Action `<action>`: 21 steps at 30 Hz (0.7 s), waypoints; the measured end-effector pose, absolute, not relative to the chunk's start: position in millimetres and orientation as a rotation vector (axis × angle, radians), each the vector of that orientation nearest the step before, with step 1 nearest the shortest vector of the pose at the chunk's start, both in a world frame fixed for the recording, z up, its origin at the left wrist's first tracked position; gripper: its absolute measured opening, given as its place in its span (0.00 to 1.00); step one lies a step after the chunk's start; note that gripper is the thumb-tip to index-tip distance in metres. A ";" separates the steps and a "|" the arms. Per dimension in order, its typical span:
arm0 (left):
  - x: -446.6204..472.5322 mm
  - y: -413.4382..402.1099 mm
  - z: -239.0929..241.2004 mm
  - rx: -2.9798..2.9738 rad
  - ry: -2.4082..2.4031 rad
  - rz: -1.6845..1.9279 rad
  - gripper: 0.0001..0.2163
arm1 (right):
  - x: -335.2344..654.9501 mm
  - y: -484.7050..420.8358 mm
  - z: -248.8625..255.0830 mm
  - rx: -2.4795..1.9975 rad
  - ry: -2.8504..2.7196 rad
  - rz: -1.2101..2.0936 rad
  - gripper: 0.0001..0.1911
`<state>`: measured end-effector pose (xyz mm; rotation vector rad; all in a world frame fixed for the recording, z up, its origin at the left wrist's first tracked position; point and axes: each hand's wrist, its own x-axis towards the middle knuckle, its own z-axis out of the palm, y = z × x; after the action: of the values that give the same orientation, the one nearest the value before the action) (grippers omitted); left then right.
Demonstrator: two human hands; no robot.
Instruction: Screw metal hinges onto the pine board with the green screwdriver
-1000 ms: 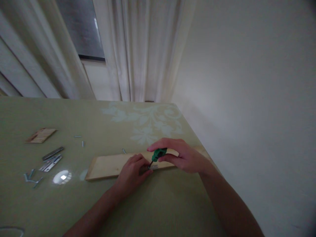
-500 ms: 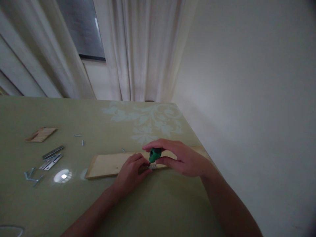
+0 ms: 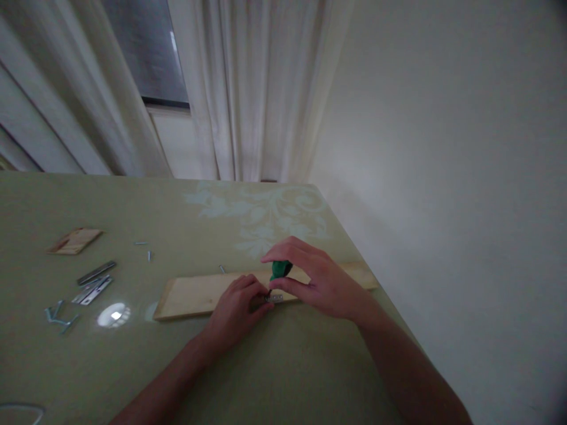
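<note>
A long pale wooden board point(image 3: 190, 294) lies flat on the table. Across its near edge sits a small silver metal hinge point(image 3: 277, 298) with holes, partly covered by fingers. My left hand point(image 3: 239, 304) rests on the board, its thumb and fingers closed on the hinge's left end. In my right hand point(image 3: 316, 280) is a short green-and-black screwdriver point(image 3: 280, 270), gripped by the handle between thumb and fingers. The screwdriver stands nearly upright, its dark shaft pointing down at the hinge beside my left fingertips. Whether a screw sits under the tip is too small to tell.
On the table point(image 3: 212, 366) to the left lie more metal hinges point(image 3: 94, 286), several screws point(image 3: 59, 319) and a small wooden piece point(image 3: 75, 241). Loose screws point(image 3: 149, 255) lie farther back, and one point(image 3: 222, 269) behind the board. A wall point(image 3: 443, 177) borders the right side.
My right hand has turned slightly around the screwdriver, its fingers rising a little and the handle tilting. My left hand, the hinge and the board stay in place.
</note>
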<state>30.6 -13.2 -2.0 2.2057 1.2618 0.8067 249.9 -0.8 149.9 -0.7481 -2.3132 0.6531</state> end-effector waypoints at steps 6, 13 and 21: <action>30.9 -12.0 -0.2 2.208 1.265 0.786 0.03 | 261.2 3.2 153.2 -0.602 -2.393 0.757 0.23; 31.1 -12.1 -5.4 2.220 1.272 0.834 0.03 | 238.8 -4.5 132.6 -0.793 -2.186 0.367 0.15; 31.3 -12.0 -2.4 2.199 1.275 0.820 0.02 | 255.3 -0.9 155.6 -0.598 -2.376 0.873 0.22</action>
<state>31.3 -12.0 -2.4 2.1990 1.2751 0.8198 255.3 -0.9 155.6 -0.5982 -2.3756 0.8730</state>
